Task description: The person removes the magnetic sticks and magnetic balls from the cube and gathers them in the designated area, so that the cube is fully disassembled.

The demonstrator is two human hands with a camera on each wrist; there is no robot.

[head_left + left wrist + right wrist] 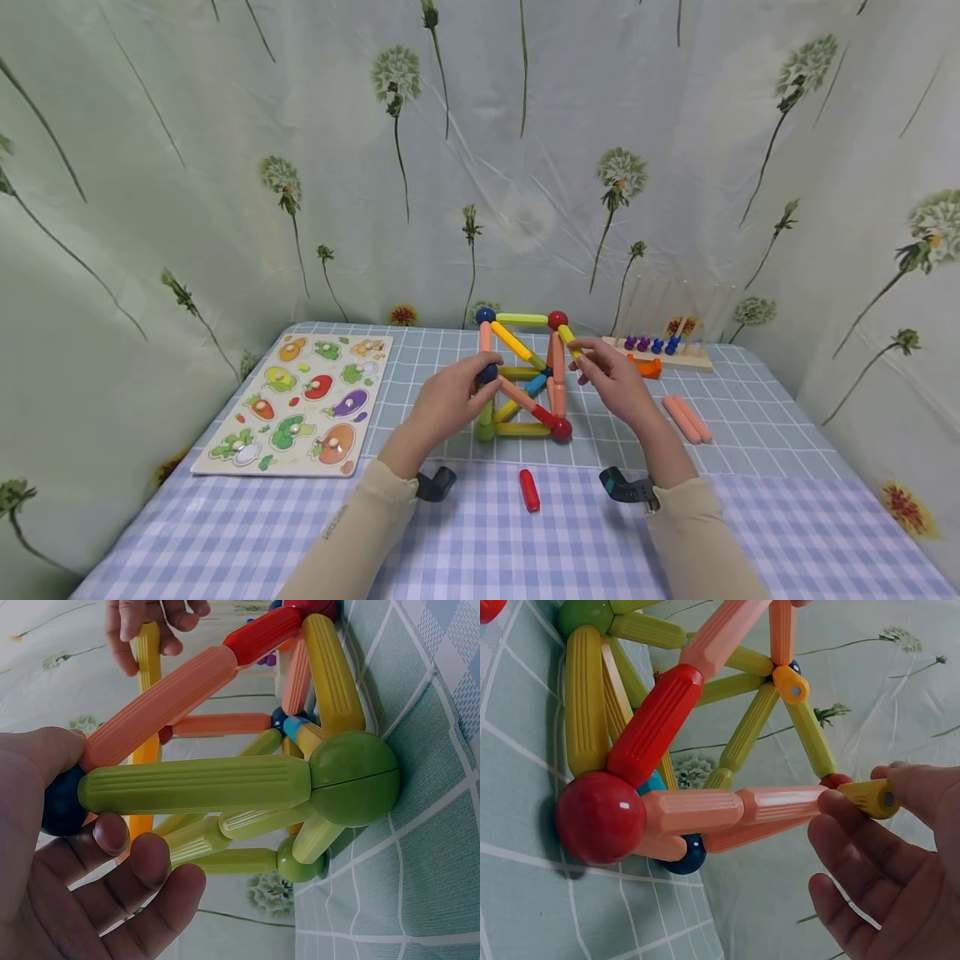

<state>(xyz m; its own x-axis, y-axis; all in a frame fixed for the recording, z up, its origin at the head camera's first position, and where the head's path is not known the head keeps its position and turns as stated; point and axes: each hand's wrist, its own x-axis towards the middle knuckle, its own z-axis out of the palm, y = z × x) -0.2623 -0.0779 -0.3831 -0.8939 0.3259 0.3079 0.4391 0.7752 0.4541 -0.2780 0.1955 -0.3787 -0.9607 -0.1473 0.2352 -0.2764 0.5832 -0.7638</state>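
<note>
Stick-and-ball frame (517,393) stands before you on the gridded cloth (615,454), between your two hands, its lower balls on the cloth and its top only partly filled in. Your left hand (450,392) pinches the near upper corner, thumb and fingers on a navy ball (64,801), apparently bracing the structure. Your right hand (617,381) grasps a yellow rod (868,796) between thumb and fingers at the upper right. Two pink rods (681,419) lie side by side to your right, and a loose red rod (529,490) lies nearer you, in front of the frame. Smallest of all, the far upper red ball (557,320) seems to meet the yellow rod's far end.

You look to be at the step of adding that rod to the top. Its near end carries no ball, so your next move probably calls for seating the far end firmly, then bridging toward the navy ball, perhaps with another rod. Keep your left hand steady; a tug could pull joints apart.
</note>
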